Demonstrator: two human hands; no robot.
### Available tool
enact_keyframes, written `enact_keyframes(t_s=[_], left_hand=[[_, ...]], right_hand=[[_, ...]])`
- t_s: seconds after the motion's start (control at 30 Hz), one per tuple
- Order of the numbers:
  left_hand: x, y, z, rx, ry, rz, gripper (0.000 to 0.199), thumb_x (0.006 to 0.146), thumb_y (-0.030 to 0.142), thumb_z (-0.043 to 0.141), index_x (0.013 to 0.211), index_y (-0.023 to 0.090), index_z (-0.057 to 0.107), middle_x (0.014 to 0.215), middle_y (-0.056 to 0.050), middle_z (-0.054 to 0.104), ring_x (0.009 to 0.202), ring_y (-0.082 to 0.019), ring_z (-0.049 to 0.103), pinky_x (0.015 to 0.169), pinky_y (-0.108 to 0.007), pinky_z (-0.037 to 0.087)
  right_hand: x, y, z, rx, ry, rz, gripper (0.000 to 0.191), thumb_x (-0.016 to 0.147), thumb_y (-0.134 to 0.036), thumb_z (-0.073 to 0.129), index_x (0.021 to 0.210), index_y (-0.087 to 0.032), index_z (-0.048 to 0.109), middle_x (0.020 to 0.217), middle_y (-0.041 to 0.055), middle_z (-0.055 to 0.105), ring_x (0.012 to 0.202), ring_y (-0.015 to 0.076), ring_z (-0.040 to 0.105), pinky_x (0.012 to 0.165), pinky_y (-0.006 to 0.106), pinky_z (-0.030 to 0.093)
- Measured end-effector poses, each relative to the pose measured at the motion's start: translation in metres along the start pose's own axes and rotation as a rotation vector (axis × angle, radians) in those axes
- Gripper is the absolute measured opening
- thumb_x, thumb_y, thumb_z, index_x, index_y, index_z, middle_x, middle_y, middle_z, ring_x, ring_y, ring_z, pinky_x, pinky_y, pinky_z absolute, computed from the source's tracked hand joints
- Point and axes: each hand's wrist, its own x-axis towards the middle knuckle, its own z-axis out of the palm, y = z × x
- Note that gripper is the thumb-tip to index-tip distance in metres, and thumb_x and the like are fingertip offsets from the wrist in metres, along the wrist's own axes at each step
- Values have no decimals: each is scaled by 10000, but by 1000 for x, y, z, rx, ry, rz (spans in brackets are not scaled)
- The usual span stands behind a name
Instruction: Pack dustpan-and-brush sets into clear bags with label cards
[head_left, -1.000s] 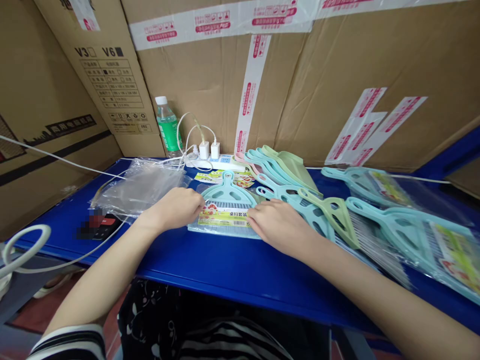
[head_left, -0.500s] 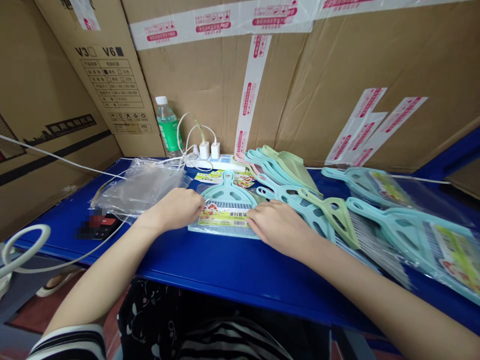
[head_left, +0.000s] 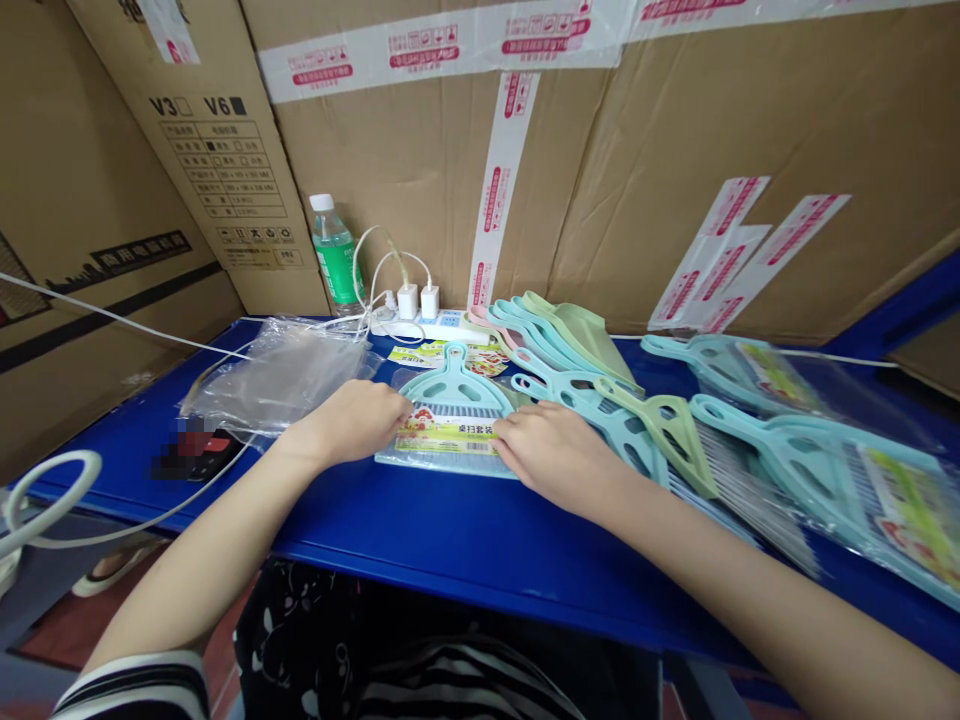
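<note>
"From the head view, where is the bagged dustpan set (head_left: 450, 412)?"

"Centre of the frame, flat and squarely between the hands. Its long axis runs up and down the picture, pale blue handle toward the top, wide end toward the person."

"And the hands?"

"Both curled, fingertips gripping the clear bag: left hand (head_left: 367, 422) at its left edge, right hand (head_left: 547, 450) at its right, lapping the printed card. Neither is nearer; both touch."

"What's it lying on?"

"A blue table (head_left: 420, 540), bare below the set. Empty plastic bags (head_left: 292, 370) lie left of centre. Loose dustpans (head_left: 570, 335) fan out, upper right of centre, with more bagged sets (head_left: 802, 460) at far right."

"And the room behind?"

"Taped cardboard (head_left: 420, 180) fills the top; a green-labelled bottle (head_left: 337, 260) and white power strip (head_left: 450, 322) stand against it."
</note>
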Motion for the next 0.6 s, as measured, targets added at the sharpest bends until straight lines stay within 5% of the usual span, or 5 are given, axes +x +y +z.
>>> enact_keyframes(t_s=[0.6], left_hand=[[0, -2, 4, 12, 47, 36, 292, 880, 114, 385, 763, 164, 648, 764, -66, 697, 711, -188, 662, 580, -275, 404]], right_hand=[[-1, 2, 6, -6, 72, -29, 205, 889, -145, 518, 800, -147, 702, 757, 79, 741, 745, 209, 674, 669, 311, 388]])
